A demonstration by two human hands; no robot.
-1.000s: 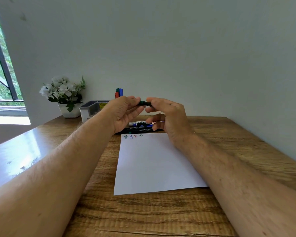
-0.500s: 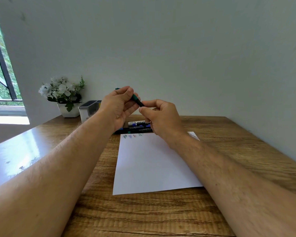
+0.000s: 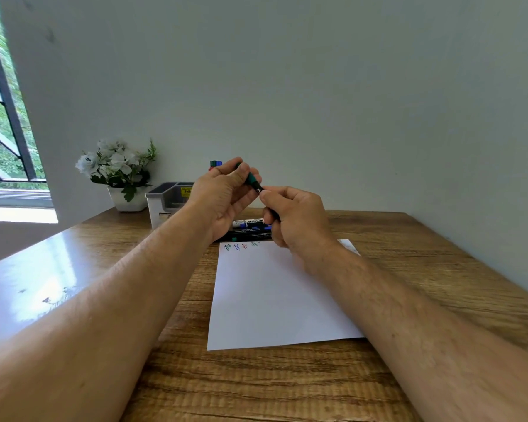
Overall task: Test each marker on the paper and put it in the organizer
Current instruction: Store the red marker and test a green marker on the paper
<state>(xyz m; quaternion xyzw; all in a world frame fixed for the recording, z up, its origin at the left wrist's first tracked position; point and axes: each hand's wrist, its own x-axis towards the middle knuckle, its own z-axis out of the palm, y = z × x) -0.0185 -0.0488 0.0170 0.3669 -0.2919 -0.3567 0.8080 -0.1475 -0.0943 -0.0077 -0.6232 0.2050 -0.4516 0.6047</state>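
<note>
Both hands are sharing one grip on a green marker point(image 3: 251, 180) — the left hand point(image 3: 223, 196) is clenching its green end, the right hand point(image 3: 296, 216) is pinching its dark end — above the far edge of the paper point(image 3: 275, 296). More markers point(image 3: 250, 228) are lying on the desk point(image 3: 409, 269) beyond the sheet; the grey organizer point(image 3: 166, 201) is sitting left — a few markers standing in it.

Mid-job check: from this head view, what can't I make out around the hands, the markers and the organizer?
- Green marker: cap on or off, hidden by right hand and left hand.
- Markers on the table: count unclear, hands cover them.
- Organizer: right part hidden behind left hand; yellow label too small to read.
- Scribbles on the paper: too small to judge.
</note>
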